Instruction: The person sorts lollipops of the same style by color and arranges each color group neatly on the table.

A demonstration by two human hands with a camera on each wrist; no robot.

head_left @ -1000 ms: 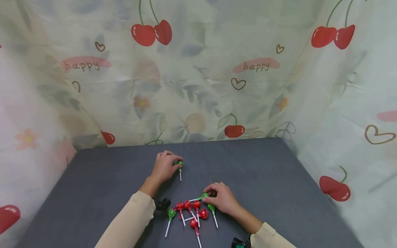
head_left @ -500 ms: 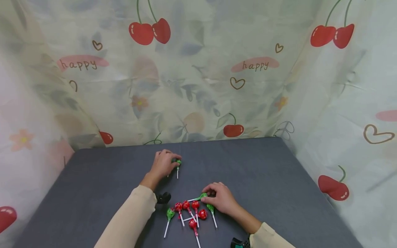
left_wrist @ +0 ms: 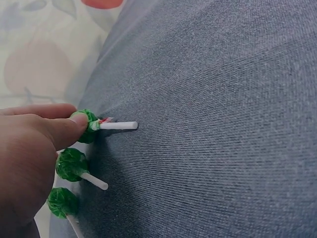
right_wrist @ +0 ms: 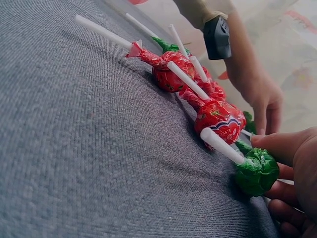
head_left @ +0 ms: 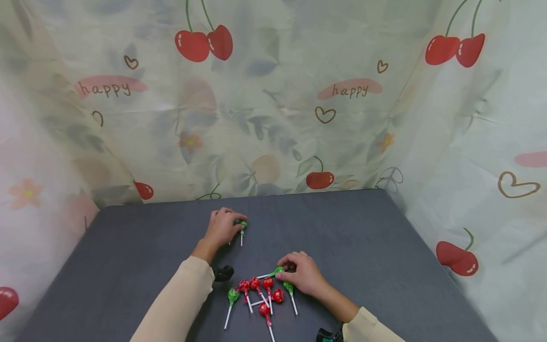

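Note:
Toward the far side of the table, my left hand (head_left: 223,227) pinches a green-wrapped lollipop (left_wrist: 85,126) between thumb and fingers, its white stick pointing back to me. Two more green lollipops (left_wrist: 72,164) lie beside it under the hand, mostly hidden in the head view. Nearer, my right hand (head_left: 304,273) holds a sideways green lollipop (head_left: 279,270) at its head with thumb and fingers. Another green lollipop (right_wrist: 257,171) lies close under that hand. Several red lollipops (head_left: 268,283) cluster left of it, sticks crossing. One green lollipop (head_left: 233,295) rests at the cluster's left.
A dark grey cloth covers the table (head_left: 363,237). Pale curtains (head_left: 256,95) printed with cherries hang behind and at both sides. A black device (head_left: 224,273) sits on the left wrist, and another (head_left: 329,335) on the right.
My left hand has shifted slightly left with its lollipop, and a second stick tip now shows beside it. The right hand stays in place. The head view has drifted a little.

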